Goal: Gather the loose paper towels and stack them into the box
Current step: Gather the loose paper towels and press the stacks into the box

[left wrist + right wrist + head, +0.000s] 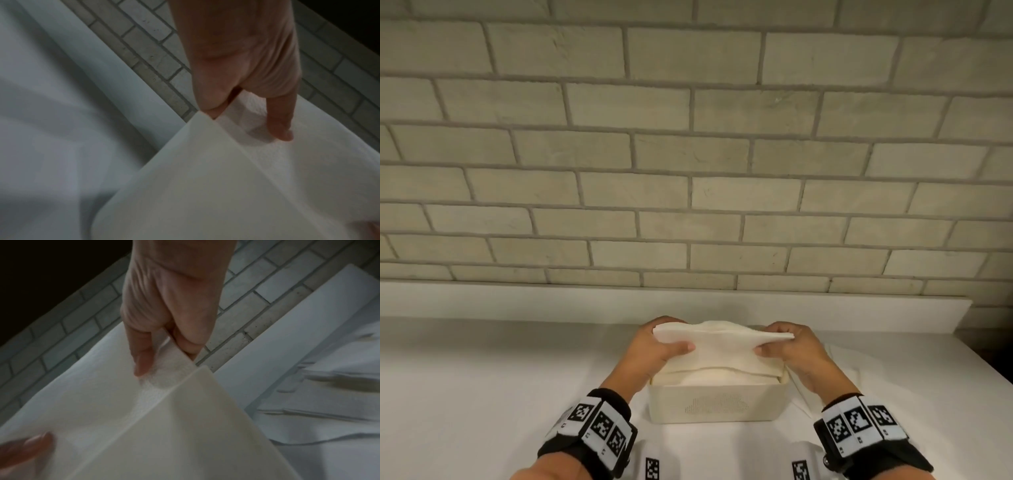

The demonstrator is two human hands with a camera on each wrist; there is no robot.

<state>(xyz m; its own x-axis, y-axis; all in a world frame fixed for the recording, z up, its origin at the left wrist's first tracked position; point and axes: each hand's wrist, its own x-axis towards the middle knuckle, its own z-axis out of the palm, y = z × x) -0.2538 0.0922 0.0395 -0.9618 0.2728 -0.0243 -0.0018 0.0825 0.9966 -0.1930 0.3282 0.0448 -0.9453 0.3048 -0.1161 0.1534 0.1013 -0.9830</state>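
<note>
While the left hand point(654, 346) pinches the left end of a folded paper towel point(722, 346) between thumb and fingers, the right hand point(787, 346) pinches the right end the same way, so each grip is clenched on the same towel. In the left wrist view the left hand point(236, 65) has its thumb under the near fold and a finger point(281, 126) pressed onto the towel's upper face point(226, 186). In the right wrist view the right hand point(170, 305) mirrors this, with one finger point(141, 360) laid on the towel point(144, 426) and the rest curled round its edge; a blurred fingertip of the left hand point(26, 447) shows at the lower left corner.

The towel is stretched between the hands, bowed upward in the middle, directly above the open box point(715, 401). Its lower edge hangs down to the stack of towels point(715, 377) already lying inside, which reaches about to the box rim; whether it touches that stack cannot be told.

The cream box stands on the white table point(482, 394), close to the near edge, with a dotted pattern on its front wall. Just to the right of the box, more loose paper towels point(835, 370) lie flat on the table, seen overlapping in the right wrist view point(318, 402). Behind the table runs a low white ledge point(551, 298) and above it a pale brick wall point(688, 154). Both wrists carry black bands with square markers point(599, 425).
</note>
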